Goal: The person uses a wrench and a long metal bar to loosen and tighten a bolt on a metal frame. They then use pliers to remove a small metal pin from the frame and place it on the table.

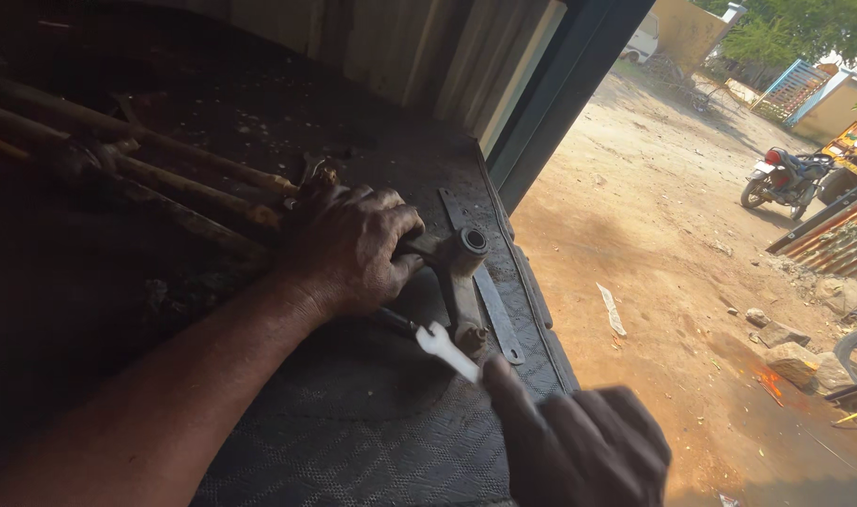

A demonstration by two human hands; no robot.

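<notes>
Greasy metal arm point(459, 282) under left hand point(346, 246)

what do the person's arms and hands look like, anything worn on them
Both are bare: no gloves, sleeves, rings or watch show. The left hand and its forearm look smeared with dark grime. The right hand is in shadow and a little blurred, so finer detail cannot be told.
</notes>
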